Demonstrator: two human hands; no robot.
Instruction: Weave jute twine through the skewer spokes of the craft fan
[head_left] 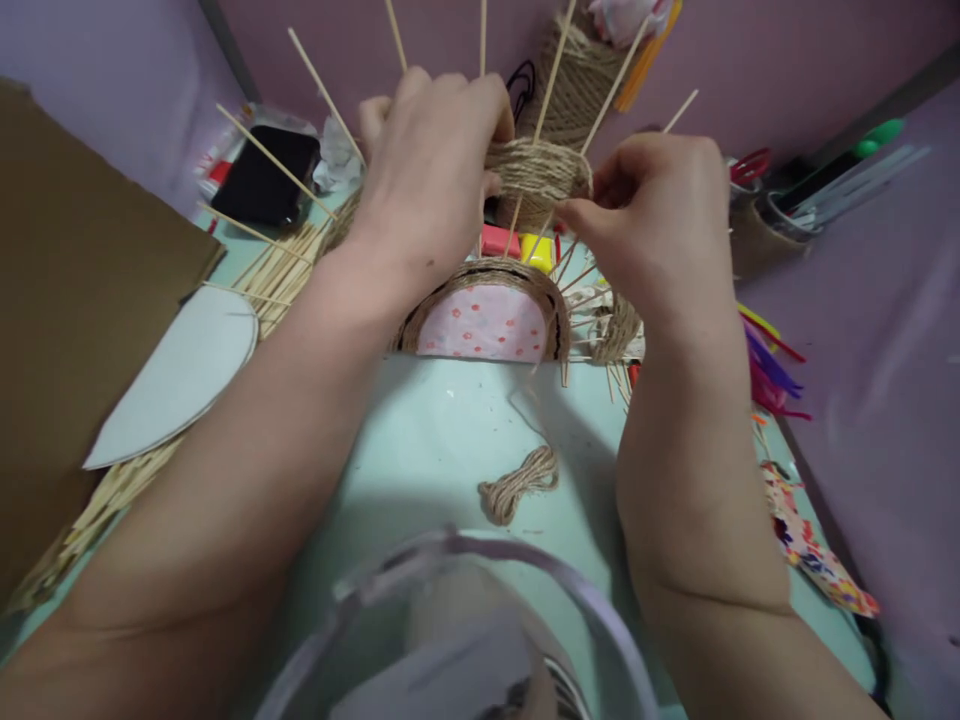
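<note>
A half-round piece covered in pale pink paper with small red marks and edged with brown twine stands on the table. Thin wooden sticks fan out from it. A band of twine is woven across the sticks farther out. My left hand is closed on this band and its sticks, its fingertips partly hidden behind. At the band's right end my right hand pinches the twine, with thumb and finger together. A small bundle of twine lies on the table in front, joined to a loose strand.
A large twine spool stands at the back. Cardboard, a white half-round sheet and loose sticks lie left. A black object is back left. Cups of tools stand right. A clear rimmed object is nearest me.
</note>
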